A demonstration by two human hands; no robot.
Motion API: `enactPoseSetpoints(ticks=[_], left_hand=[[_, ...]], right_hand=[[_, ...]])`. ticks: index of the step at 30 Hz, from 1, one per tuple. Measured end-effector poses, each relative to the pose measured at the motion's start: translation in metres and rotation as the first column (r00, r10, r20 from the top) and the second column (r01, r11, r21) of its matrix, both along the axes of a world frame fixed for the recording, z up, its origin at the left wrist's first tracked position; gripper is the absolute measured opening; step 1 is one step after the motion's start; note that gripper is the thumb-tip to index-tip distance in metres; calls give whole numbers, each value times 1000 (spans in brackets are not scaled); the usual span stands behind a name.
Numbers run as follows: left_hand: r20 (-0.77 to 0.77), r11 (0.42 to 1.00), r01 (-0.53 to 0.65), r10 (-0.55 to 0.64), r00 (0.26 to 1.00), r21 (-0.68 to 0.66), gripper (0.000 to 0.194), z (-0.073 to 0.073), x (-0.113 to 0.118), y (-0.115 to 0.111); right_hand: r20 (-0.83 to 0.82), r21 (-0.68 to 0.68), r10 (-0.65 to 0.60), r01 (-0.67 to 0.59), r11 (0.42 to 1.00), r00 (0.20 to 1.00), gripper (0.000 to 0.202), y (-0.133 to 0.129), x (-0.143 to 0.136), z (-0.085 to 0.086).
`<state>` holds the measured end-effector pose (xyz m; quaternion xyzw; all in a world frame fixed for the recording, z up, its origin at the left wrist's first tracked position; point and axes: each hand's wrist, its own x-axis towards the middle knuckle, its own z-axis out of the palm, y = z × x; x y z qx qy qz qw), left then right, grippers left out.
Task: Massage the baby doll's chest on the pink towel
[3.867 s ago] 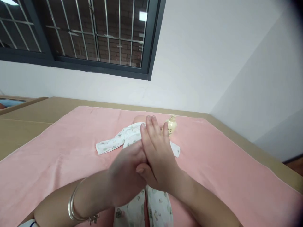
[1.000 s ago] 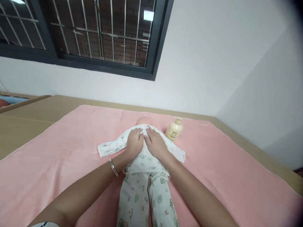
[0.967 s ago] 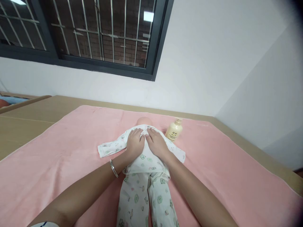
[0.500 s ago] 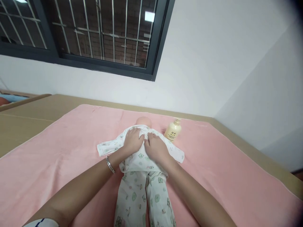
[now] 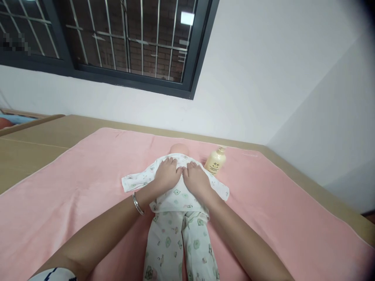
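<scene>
A baby doll (image 5: 179, 194) in white printed pyjamas lies on a pink blanket (image 5: 96, 164), its head (image 5: 179, 149) at the far end and its legs toward me. Both palms rest flat on the upper part of its top. My left hand (image 5: 168, 173), with a silver bangle at the wrist, lies on the left side, fingers stretched out. On the right side lies my right hand (image 5: 197, 178), also open, the two thumbs close together at the middle. Neither hand grasps anything. The doll's sleeves spread out to both sides.
A pale yellow pump bottle (image 5: 215, 160) is on the blanket beside the doll's right-hand sleeve. Under the blanket is a wooden surface (image 5: 43, 152), bordered by a white wall (image 5: 234, 78). A barred window (image 5: 129, 43) is above.
The hands stay on the doll's upper body, the right thumb now nearer the left one. The whole view has shifted slightly.
</scene>
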<state>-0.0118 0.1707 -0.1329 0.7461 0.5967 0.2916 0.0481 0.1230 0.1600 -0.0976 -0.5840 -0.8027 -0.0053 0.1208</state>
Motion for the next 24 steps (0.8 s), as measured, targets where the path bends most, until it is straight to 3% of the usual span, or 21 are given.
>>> enactPoseSetpoints(ticks=[3,6,12,20,24], left_hand=[[-2,1000,0,0,1000,0,42,1,-5,6],[-47,998,-47,49,998,49,44,-2,0,1],[-129,994,-62,73,989,89,45,-1,7,-8],[-27,1000,-15,14,1000,-9,42,3,-8,7],[-61,998,-41,44,997,45,44,0,-2,3]], right_hand=[[66,13,31,-31,999,997,45,-17,-5,9],[27,-16,46,-45,999,999,46,-12,1,15],[-66,-62,83,-87,994,994,48,18,18,10],[-46,-38,1,-2,999,999,53,-13,-2,12],[-89,-52,51,-56,997,995,52,1,3,5]])
